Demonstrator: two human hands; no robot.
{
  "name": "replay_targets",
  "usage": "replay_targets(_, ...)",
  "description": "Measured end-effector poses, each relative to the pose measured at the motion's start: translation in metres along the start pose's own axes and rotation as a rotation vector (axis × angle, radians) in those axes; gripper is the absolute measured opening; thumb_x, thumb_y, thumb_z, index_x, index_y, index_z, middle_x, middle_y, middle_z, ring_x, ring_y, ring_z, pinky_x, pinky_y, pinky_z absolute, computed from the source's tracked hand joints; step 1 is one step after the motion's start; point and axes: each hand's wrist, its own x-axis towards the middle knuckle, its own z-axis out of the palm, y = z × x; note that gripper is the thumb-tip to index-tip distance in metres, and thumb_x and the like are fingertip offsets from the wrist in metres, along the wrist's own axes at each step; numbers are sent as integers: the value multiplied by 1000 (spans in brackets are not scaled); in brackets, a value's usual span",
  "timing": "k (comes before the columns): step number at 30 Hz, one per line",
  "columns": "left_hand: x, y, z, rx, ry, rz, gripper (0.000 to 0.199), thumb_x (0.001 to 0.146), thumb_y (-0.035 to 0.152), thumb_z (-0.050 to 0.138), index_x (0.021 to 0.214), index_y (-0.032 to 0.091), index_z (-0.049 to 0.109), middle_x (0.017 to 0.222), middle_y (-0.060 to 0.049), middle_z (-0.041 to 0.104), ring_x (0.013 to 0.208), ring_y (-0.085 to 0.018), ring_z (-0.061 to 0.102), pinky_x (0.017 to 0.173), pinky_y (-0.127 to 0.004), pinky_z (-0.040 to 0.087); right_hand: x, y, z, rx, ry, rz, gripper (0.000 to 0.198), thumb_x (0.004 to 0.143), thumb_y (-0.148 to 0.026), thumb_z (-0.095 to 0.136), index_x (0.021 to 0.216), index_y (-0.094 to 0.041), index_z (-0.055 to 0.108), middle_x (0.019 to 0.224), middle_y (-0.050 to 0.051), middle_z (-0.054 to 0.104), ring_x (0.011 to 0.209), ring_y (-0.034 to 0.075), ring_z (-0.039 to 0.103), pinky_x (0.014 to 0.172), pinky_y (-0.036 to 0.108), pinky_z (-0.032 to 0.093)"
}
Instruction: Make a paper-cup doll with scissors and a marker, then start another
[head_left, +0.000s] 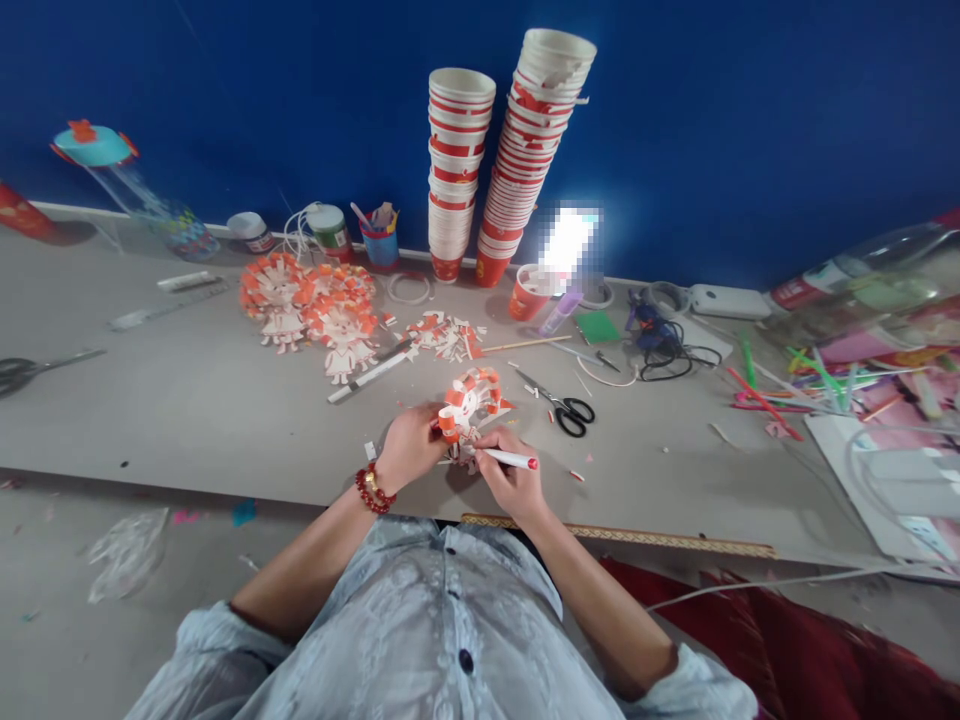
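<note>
My left hand (pixel 412 443) grips the left edge of a small paper figure (pixel 471 400) with a ring of orange-and-white paper loops round its head. Between the fingers of my right hand (pixel 516 478) is a white marker (pixel 510 458) with a red end, its tip against the figure's lower body. The fingers partly hide that lower part. Several similar paper figures (pixel 341 345) lie in a bunch to the upper left. Just right of my hands rest black-handled scissors (pixel 574 415), and beyond the figure is a pile of paper scraps (pixel 448 337).
Two tall stacks of paper cups (pixel 454 170) stand against the blue wall. A grey cutter or ruler (pixel 369 377) lies left of the scraps. A single cup (pixel 529 293), a purple glue stick (pixel 560 313) and a tangled cable (pixel 660 335) are farther back. Coloured craft pieces (pixel 825 385) crowd the right.
</note>
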Motion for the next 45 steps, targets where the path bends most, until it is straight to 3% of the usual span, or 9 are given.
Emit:
replay_targets(33, 0, -2, 2, 18, 0, -14, 14, 85, 26, 56, 78, 18, 65, 84, -6, 72, 77, -20, 65, 64, -25, 41, 0, 1, 1, 9, -19, 12, 12, 80, -17, 54, 69, -20, 58, 60, -2, 57, 51, 13, 50, 51, 24, 39)
replay_targets(45, 0, -1, 0, -39, -22, -12, 13, 85, 23, 57, 75, 17, 62, 77, -4, 70, 69, -17, 63, 59, -23, 38, -1, -2, 1, 90, 75, 49, 8, 86, -21, 54, 80, -21, 59, 59, -2, 60, 52, 14, 55, 52, 25, 42)
